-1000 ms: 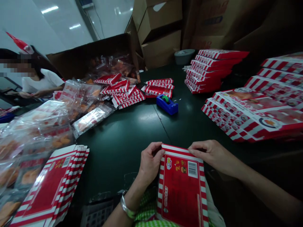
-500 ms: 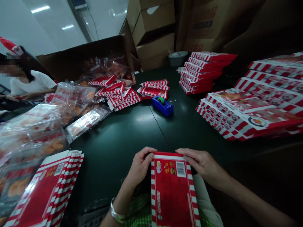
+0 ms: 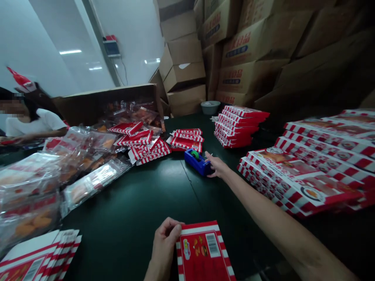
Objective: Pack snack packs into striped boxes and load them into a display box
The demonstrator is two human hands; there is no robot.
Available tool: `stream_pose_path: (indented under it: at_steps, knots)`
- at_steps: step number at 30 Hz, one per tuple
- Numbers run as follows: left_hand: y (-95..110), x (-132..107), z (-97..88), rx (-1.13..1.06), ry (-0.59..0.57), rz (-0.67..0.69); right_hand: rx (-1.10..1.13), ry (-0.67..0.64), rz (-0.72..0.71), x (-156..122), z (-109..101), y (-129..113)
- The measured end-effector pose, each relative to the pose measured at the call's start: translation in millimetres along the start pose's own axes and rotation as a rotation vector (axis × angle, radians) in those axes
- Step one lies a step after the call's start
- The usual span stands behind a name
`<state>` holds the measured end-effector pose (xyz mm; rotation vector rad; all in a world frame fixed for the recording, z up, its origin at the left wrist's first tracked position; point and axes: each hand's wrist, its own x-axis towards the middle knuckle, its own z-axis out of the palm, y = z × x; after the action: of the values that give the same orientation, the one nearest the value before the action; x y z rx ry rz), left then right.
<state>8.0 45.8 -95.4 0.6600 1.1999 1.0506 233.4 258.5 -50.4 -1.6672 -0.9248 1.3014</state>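
Observation:
My left hand pinches the upper left corner of a flat red-and-white striped box, with thumb on top. The box has a barcode on its face, and its lower part runs out of the picture. Farther forward, my right hand is at the near right end of a blue tape dispenser. Its thumb and fingers close around that end. A green roll sits in the dispenser. Whether tape is between the fingers is too small to make out.
Stacked printed boxes stand right, with another stack behind. Clear bags of food pile up left, beside folded striped boxes. Small red packs, a grey bowl and cartons lie beyond. A co-worker sits far left.
My right hand has let go of the box and reached forward to the tape dispenser. My left hand still holds the box, now lower in the picture. The camera view has tilted up.

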Motion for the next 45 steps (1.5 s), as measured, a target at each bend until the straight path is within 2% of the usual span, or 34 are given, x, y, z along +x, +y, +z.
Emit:
stream_pose_path:
  at_steps: [3,6,10,12,18,22,25,26,28,30,32,34,35,37,38,41,43,45]
  knots:
    - [-1,2,-0.4,-0.005,0.026,0.014,-0.007,-0.003,0.092,9,12,-10]
    - [-4,4,-2.9,-0.022,0.009,0.037,0.026,0.015,0.059,4,16,-12]
    - [-7,8,-6.6,0.041,-0.003,0.049,0.092,0.051,-0.072,-11,13,2]
    - [-6,8,-7.6,0.066,-0.002,0.061,0.108,0.045,-0.092,-17,11,14]
    - [-3,7,-7.1,0.087,-0.015,0.046,0.142,-0.043,0.000,-15,12,38]
    - [-5,7,-0.8,0.102,-0.004,0.040,0.131,-0.004,0.035,-7,21,38]
    - [7,5,2.5,0.068,0.015,0.058,0.118,0.034,0.043,-10,24,31]
    - [17,3,2.4,0.039,0.022,0.098,0.120,0.038,0.033,-15,23,26]
    - [43,-4,0.8,-0.008,0.036,0.262,0.144,0.027,-0.021,-36,18,12]
    - [70,-16,0.7,0.045,0.064,0.500,0.203,-0.018,-0.122,-70,8,-6]
    - [90,-30,5.4,0.226,0.116,0.770,0.286,-0.105,-0.255,-116,-3,-17]
    - [98,-42,14.2,0.462,0.166,1.072,0.345,-0.225,-0.373,-164,-9,-16]
    - [97,-46,19.0,0.565,0.174,1.233,0.377,-0.346,-0.445,-184,-7,-11]
    - [91,-48,26.7,0.729,0.163,1.508,0.406,-0.493,-0.419,-210,3,2]
    - [87,-48,29.0,0.795,0.152,1.604,0.437,-0.538,-0.377,-214,9,9]
    - [81,-45,30.4,0.936,0.117,1.715,0.561,-0.610,-0.207,-208,22,26]
    - [80,-46,29.2,0.956,0.093,1.702,0.608,-0.655,-0.140,-201,25,34]
    - [80,-52,29.1,0.897,0.075,1.620,0.617,-0.684,-0.109,-200,29,43]
